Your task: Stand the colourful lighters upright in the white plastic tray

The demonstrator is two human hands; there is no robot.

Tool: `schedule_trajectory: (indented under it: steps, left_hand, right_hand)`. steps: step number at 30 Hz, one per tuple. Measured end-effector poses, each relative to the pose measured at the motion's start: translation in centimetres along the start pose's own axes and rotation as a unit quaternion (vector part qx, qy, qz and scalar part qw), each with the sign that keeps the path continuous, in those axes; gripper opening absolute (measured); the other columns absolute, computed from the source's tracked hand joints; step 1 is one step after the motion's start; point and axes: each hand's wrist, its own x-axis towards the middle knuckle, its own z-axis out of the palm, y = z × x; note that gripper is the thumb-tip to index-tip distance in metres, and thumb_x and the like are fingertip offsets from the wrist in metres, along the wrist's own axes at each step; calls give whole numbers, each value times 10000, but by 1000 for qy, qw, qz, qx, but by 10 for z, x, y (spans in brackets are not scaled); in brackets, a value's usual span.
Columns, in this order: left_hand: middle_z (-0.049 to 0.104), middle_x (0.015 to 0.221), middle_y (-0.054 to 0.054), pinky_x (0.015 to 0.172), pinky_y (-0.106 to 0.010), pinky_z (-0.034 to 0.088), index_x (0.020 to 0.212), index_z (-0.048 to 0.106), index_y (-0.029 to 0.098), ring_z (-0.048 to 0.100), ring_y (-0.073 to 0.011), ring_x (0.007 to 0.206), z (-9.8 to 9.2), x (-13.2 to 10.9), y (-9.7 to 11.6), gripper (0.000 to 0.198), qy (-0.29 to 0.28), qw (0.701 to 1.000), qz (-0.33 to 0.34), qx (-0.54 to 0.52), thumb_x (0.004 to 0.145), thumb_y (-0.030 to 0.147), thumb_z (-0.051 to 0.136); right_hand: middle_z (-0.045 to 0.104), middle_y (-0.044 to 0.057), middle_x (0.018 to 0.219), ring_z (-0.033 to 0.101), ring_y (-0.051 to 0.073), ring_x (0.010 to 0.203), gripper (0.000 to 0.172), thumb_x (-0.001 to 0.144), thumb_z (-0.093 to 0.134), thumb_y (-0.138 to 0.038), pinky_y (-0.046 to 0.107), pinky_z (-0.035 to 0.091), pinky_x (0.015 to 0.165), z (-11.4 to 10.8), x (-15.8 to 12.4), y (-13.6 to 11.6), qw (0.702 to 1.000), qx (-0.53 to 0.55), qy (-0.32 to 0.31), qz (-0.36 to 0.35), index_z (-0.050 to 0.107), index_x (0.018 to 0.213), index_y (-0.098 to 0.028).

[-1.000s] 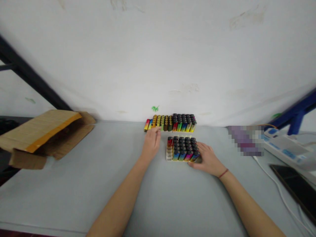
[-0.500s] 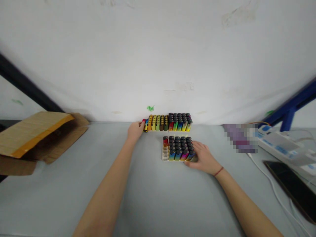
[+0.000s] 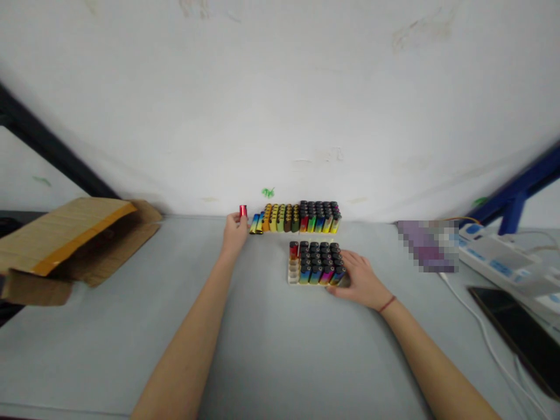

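Note:
My left hand (image 3: 235, 231) is closed round a small red lighter (image 3: 242, 210), held just left of a far row of colourful lighters (image 3: 295, 217) that stands against the wall. A nearer tray of lighters (image 3: 315, 263) with black tops sits in front of that row, with several slots bare at its left end. My right hand (image 3: 359, 282) rests against the tray's right side, fingers curled on its edge.
A grey table (image 3: 271, 344) carries everything. An open cardboard box (image 3: 70, 242) lies at the left. At the right are a blurred purple item (image 3: 426, 248), a white power strip (image 3: 507, 262) with cables, and a dark phone (image 3: 516, 326).
My left hand went from the middle of the far row to its left end and lifted a red lighter away from the row. My right hand stayed on the tray.

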Motion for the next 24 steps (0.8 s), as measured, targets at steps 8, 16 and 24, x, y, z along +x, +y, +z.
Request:
schedule_trajectory:
  steps: [8,16,24]
  left_hand:
    - [559,695,54,530,-207,493,914,485,207,570,-75,533,-1,-42,25,291,-105,938,-99,-314,764,412,626]
    - [410,541,145,319,-132,212,955,402,253,269,-14,316,2,-72,32,452,-155,939,-47,-303,715,479,710]
    - [473,643,69,372,-175,360,990,506,199,413,-38,399,9,-77,27,387,-203,939,47,-273,843,555,536]
  right_hand:
    - [560,139,1333,477,333,1233,701,717,657,-541,490,359,1000,1,0,0,1000,-7,6,-4,511,1307,-193]
    - [554,139,1340,471,324,1236,681,718,666,-536,482,357,1003,1,0,1,1000,-2,4,-1,519,1283,-184]
    - [560,137,1332,477,325,1234,681,715,668,-516,485,356,1008,1,0,0,1000,-7,3,-2,512,1290,-185]
